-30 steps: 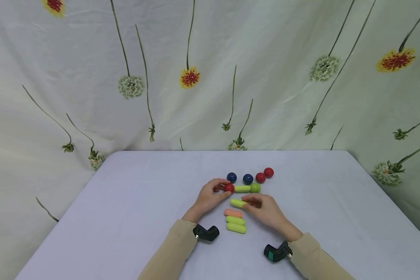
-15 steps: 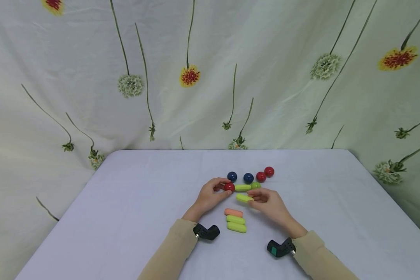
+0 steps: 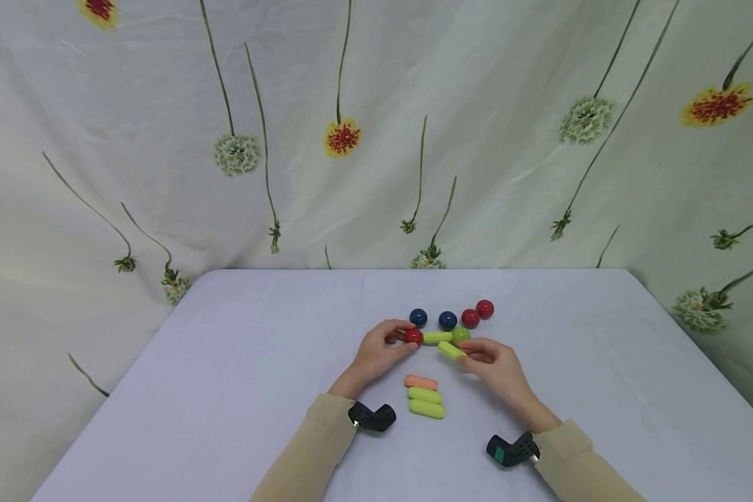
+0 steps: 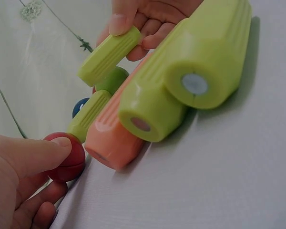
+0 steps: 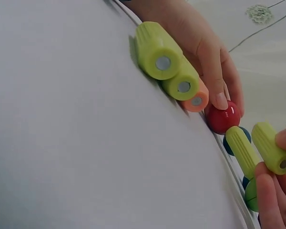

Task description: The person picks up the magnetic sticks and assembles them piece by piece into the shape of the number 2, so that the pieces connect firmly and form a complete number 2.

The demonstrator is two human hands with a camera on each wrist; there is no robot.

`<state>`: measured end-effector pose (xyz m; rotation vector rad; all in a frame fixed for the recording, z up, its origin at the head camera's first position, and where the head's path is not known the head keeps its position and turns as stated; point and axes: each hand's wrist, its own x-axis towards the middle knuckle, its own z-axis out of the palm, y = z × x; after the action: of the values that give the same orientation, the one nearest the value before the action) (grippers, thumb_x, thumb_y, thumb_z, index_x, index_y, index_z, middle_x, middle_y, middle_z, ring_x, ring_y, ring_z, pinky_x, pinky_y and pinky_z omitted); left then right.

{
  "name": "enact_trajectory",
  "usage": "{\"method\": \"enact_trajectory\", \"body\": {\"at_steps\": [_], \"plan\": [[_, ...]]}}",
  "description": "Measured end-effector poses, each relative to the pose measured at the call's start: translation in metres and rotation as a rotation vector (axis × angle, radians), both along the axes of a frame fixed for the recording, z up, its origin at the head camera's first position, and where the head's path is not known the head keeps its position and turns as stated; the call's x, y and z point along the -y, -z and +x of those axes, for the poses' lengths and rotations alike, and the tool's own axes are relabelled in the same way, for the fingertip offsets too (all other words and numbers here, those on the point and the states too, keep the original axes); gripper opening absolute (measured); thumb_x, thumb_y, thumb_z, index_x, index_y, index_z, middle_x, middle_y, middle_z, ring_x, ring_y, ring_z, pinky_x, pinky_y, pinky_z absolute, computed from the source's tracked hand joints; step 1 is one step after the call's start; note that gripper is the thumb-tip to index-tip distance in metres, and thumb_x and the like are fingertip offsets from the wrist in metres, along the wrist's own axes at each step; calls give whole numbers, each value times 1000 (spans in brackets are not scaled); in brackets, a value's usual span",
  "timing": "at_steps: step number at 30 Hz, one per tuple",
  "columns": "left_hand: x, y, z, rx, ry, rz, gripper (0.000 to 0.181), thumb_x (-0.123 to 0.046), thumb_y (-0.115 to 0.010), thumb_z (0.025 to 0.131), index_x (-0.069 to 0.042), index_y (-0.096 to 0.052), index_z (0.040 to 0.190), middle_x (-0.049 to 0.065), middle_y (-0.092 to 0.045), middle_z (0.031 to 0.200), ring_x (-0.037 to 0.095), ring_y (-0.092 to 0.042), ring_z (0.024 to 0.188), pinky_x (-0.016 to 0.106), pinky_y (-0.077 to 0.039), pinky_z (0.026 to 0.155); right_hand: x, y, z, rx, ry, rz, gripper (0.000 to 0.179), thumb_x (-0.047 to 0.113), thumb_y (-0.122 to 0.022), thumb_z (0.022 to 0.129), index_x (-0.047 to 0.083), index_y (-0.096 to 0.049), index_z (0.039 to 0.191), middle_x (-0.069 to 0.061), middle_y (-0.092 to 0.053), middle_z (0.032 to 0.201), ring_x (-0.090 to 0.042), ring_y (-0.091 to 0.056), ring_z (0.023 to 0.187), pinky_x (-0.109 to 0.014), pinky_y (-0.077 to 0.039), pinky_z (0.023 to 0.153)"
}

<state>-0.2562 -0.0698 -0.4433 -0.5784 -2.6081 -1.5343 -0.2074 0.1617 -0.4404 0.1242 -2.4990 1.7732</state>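
My left hand (image 3: 376, 354) pinches a red ball (image 3: 413, 337) between thumb and fingers. A yellow-green magnetic stick (image 5: 243, 150) runs from that ball to a green ball (image 3: 461, 335), the three in one line on the table. My right hand (image 3: 500, 369) holds a second yellow-green magnetic stick (image 3: 451, 350) by one end. Its free end tilts up and left, overlapping the green ball's near side in the head view. A grey metal disc (image 5: 284, 164) shows in the held stick's end in the right wrist view.
Nearer the person lie an orange stick (image 3: 421, 382) and two yellow-green sticks (image 3: 427, 408), side by side. Behind the row sit two blue balls (image 3: 417, 318) and two red balls (image 3: 485, 309). A flowered cloth (image 3: 502, 174) hangs behind the white table (image 3: 257, 335).
My right hand has carried its yellow-green stick away and to the right, up to the green ball, and tilted it. The left hand stays on the red ball.
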Motion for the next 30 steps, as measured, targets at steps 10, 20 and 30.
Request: {"method": "enact_trajectory", "body": {"at_steps": [10, 20, 30], "plan": [[-2, 1, -1, 7, -7, 3, 34, -18, -72, 83, -11, -64, 116, 3, -62, 108, 17, -57, 98, 34, -44, 86, 3, -2, 14, -28, 161, -29, 26, 9, -72, 81, 0, -67, 105, -11, -65, 98, -13, -61, 81, -17, -50, 69], [-1, 1, -1, 4, -4, 9, 33, -18, -72, 84, -12, -64, 115, 3, -62, 108, 17, -56, 97, 34, -44, 86, 3, 3, 18, -65, 245, 4, 24, 12, -73, 81, 2, -68, 102, -11, -66, 96, -11, -61, 78, -16, -49, 66], [0, 2, -1, 17, -6, 0, 33, -19, -71, 84, -13, -64, 116, 3, -62, 107, 17, -56, 97, 34, -44, 86, 3, 0, 18, -37, 296, 11, 22, 12, -72, 82, 1, -68, 101, -11, -66, 93, -14, -59, 78, -15, -47, 65]]}}
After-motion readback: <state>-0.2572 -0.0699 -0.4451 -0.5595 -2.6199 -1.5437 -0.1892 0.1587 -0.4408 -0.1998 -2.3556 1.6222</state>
